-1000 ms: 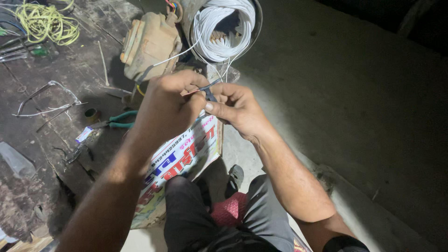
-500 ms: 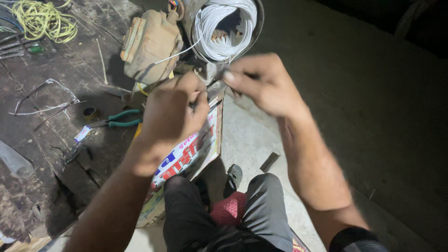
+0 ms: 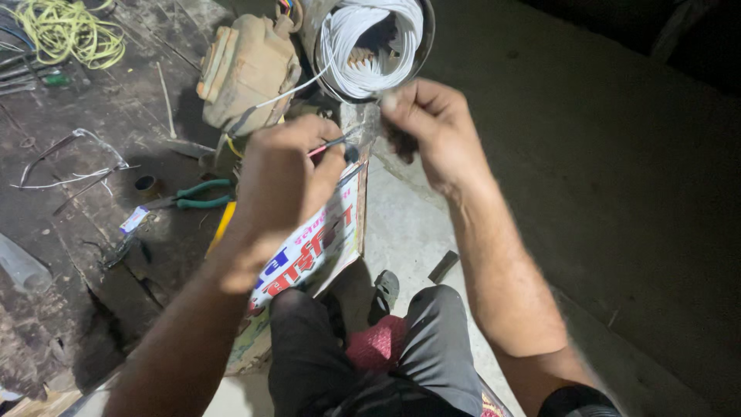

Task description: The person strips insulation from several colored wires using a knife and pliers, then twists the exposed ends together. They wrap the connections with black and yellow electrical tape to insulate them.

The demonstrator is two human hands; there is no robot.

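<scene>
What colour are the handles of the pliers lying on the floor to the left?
Green; the pliers show best in the head view, left of the left hand.

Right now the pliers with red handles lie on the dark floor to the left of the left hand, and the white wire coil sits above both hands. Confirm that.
Not quite. The pliers have green handles, not red, as the head view shows. The rest holds: they lie on the dark floor left of the left hand, and the white wire coil sits above both hands, the right hand included.
</scene>
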